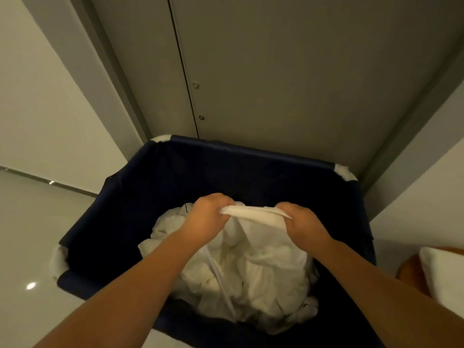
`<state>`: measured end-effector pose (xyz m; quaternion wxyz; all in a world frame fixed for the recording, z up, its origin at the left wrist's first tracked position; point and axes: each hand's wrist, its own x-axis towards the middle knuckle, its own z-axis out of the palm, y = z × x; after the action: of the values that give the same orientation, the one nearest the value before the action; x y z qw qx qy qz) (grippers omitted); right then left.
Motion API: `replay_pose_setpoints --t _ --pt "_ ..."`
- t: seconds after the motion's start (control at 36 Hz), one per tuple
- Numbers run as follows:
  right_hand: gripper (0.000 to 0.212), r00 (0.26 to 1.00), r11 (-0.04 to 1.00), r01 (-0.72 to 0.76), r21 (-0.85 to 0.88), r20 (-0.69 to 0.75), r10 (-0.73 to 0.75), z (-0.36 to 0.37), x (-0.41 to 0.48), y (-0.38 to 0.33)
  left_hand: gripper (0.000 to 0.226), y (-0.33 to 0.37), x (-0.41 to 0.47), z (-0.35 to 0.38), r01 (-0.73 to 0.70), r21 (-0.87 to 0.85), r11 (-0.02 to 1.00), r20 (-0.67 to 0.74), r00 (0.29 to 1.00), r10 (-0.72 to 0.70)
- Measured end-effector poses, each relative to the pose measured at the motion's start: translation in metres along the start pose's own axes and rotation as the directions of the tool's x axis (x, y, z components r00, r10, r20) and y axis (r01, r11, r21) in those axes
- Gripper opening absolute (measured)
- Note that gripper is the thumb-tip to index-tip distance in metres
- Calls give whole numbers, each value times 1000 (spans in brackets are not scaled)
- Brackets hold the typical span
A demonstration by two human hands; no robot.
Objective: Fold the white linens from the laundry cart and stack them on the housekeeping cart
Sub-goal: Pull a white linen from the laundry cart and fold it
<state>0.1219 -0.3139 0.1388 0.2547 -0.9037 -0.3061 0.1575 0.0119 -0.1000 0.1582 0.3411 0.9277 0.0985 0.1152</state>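
Two bare forearms reach forward over the near rim of the laundry cart, a deep bin lined with dark navy fabric. Above the cart's middle, the left hand and the right hand each clench one end of a bunched edge of a white linen. Their fingers are curled round the cloth, and the edge runs taut between them. The rest of that linen hangs down into the pile of crumpled white linens at the bottom of the cart, toward its near right side. White padding shows at the cart's far corners. Just outside the cart on the right, a white pillow-like piece lies on an orange surface that is too cropped to identify. Left of the cart lies a pale glossy floor. Behind the cart's far rim stand tall gray double doors, closed, close against the cart.
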Motion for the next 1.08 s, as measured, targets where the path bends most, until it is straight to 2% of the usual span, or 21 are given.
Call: replay_pose_setpoints --t 0.08,0.19,0.31,0.36,0.42,0.5,0.58,0.64,0.72,0.81,0.92,1.03,1.08 --pt "37 997 990 32 137 -69 -23 -27 -10 -14 16 26 11 -15 13 -19 1000 -8 1000 -13" --pt "53 994 976 110 185 -19 -109 -53 -14 -40 17 52 25 -29 -6 -106 994 3 1000 7" --pt "20 974 961 168 218 -187 -128 -72 -11 -52 11 66 37 -44 -52 -88 995 33 998 55" --pt "17 956 968 175 178 -265 -124 -86 -10 -52 12 63 41 -53 -73 -50 996 3 997 73" --pt "15 952 978 171 120 -276 -132 -101 -10 -51 19 60 45 -62 -77 -38 996 -32 997 76" --pt "17 979 994 94 -48 -180 -101 -113 -6 -49 22 65 53 -71 -90 -61 994 -79 993 85" --pt "17 991 992 -2 -126 -135 -16 -113 -1 -44 26 75 67 -81 -101 -87 991 -135 987 88" --pt "15 988 995 -67 -80 -148 54 -113 -2 -37 26 79 75 -92 -106 -84 991 -186 979 89" --pt "13 967 991 -96 94 -228 115 -116 -8 -27 22 72 85 -107 -80 -43 996 -230 971 68" --pt "14 931 961 -31 275 -342 128 -124 -14 -31 10 59 92 -114 -50 67 996 -186 981 62" --pt "17 904 912 73 404 -412 110 -133 -10 -59 5 57 93 -104 -45 216 975 -59 997 59" --pt "20 898 913 157 376 -440 26 -138 4 -93 10 76 91 -88 -195 119 973 25 981 194" --pt "19 909 930 176 322 -417 -27 -138 10 -105 21 87 89 -81 -266 -19 964 97 959 267"
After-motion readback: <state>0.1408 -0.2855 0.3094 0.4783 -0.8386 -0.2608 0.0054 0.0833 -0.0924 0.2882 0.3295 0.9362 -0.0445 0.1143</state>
